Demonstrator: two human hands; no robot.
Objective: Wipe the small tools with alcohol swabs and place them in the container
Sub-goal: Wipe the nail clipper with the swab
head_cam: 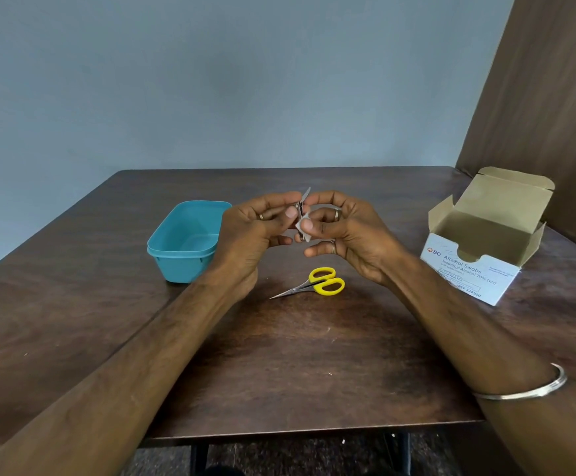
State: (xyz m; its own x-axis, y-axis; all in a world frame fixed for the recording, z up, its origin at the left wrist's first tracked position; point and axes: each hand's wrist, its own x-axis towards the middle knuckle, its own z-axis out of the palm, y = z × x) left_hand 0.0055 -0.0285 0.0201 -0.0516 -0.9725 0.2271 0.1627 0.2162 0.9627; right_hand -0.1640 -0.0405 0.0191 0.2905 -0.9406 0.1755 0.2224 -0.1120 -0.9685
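Observation:
Above the middle of the table, my left hand (252, 231) pinches a small metal nail clipper (300, 214), held upright with its lever tip pointing up. My right hand (345, 231) pinches a white alcohol swab (304, 225) against the clipper's side. Below the hands, small scissors with yellow handles (317, 284) lie on the wood, blades pointing left. A teal plastic container (185, 240) stands to the left of my left hand, and nothing shows inside it.
An open white BD Alcohol Swabs box (485, 238) stands at the right of the dark wooden table (297, 365), lid flap up. The table's front edge runs near the bottom. A grey wall lies behind and a brown panel at the right.

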